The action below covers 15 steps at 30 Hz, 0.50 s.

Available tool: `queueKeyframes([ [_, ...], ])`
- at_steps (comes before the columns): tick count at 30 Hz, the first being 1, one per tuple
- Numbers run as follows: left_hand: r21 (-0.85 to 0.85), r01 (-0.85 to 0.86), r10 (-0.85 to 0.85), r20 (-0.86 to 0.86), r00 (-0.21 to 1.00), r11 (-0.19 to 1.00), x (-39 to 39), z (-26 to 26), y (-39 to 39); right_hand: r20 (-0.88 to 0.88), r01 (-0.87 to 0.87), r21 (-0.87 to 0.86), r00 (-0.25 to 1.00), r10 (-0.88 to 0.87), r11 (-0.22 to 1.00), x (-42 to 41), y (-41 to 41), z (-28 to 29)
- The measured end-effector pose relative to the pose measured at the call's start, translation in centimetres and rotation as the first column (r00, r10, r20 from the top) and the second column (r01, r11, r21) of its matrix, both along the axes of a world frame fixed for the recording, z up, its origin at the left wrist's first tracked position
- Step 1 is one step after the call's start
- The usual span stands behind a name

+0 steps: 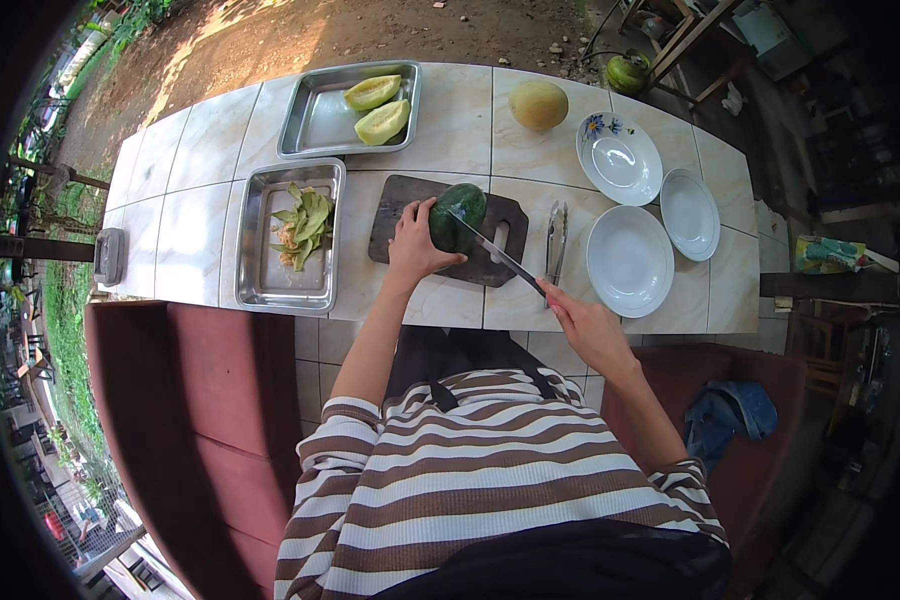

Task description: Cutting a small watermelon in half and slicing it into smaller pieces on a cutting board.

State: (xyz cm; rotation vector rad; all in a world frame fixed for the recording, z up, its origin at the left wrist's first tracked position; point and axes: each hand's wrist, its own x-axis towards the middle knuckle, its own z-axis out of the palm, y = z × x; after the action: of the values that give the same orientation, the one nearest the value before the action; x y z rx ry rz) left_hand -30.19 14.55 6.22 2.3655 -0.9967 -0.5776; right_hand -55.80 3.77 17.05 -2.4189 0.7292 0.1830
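My left hand (415,247) grips the left side of a glossy dark green fruit (468,202), thumb at its lower edge. The fruit rests on a dark wooden cutting board (397,195) with a slot handle. My right hand (594,330) is closed around the handle of a kitchen knife (508,261). The long blade slants up and left, and its tip end lies against the fruit's face. Whether the blade has cut into the skin, I cannot tell. Metal tongs (557,244) lie just right of the board.
Left of the board, a steel tray (250,274) holds peels and pulp (305,225). Behind it, another tray (307,112) carries two melon pieces (375,109). A whole yellow melon (538,105), a flowered plate (619,159) and two white plates (630,261) (690,214) occupy the right side.
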Motion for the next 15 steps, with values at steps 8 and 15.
queueKeyframes([
  [8, -0.006, -0.005, 0.005, -0.03, 1.0, 1.0, 0.3, 0.1, -0.1, -0.197, -0.136, -0.106, 0.974, 0.113, 0.985, 0.5, -1.7, 3.5],
  [15, 0.012, -0.026, 0.026, -0.027, 0.999, 1.0, -0.1, 0.5, -0.2, -0.221, -0.213, -0.155, 0.959, 0.177, 0.965, 1.8, -2.5, 4.7],
])
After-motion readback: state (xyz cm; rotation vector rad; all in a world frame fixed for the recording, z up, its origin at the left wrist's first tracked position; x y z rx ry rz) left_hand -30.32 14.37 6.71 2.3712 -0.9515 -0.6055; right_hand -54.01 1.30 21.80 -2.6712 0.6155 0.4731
